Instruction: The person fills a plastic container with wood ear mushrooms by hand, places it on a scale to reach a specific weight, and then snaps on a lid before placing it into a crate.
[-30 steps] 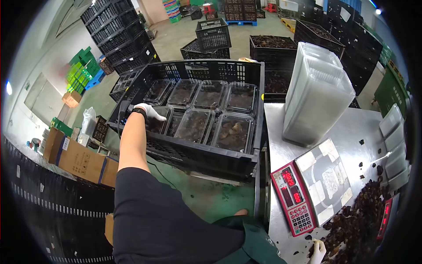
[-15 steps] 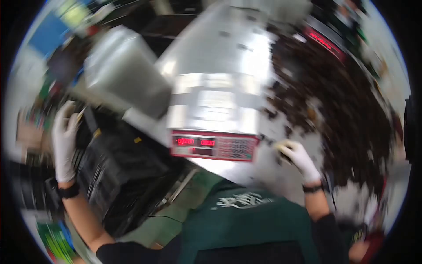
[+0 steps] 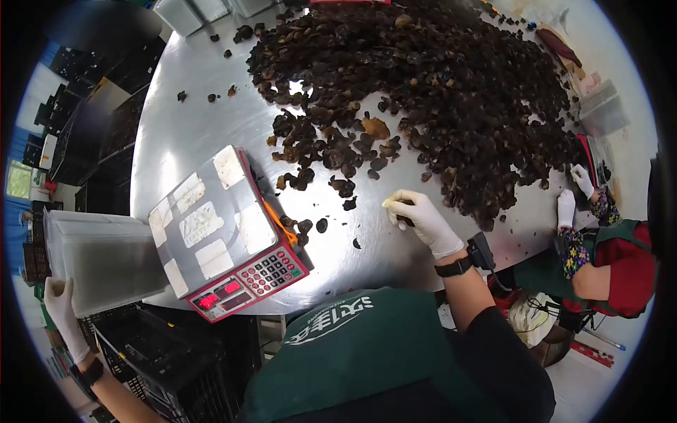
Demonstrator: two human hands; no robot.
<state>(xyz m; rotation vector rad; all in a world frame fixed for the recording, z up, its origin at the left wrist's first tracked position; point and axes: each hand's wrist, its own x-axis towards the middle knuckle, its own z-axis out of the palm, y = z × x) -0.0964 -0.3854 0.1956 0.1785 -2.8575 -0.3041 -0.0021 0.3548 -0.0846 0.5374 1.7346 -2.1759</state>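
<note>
My right hand [image 3: 425, 224], in a white glove, is closed over the metal table [image 3: 166, 134], with a small dark piece showing under its curled fingers. Dark brown, curled pieces like wood ear mushrooms [image 3: 486, 120] lie heaped beyond it, and a few loose ones are scattered close by. At far left, my gloved left hand [image 3: 62, 307] is raised, thumb and finger apart, beside a stack of clear plastic tubs [image 3: 106, 261]. Between my hands stands a red electronic scale [image 3: 240, 282] with a metal plate; its red digits are lit and no mushrooms lie on the plate.
Black crates [image 3: 162, 359] stand below the table's edge at left, and more black crates [image 3: 106, 148] rise behind. On the right, a co-worker's gloved hands [image 3: 566, 208] are at the heap. Further plastic tubs [image 3: 180, 15] sit at the table's far edge.
The view has swung to the right, so the scale and tubs now appear further left and the mushroom heap fills the middle. My right hand stays closed over the table.
</note>
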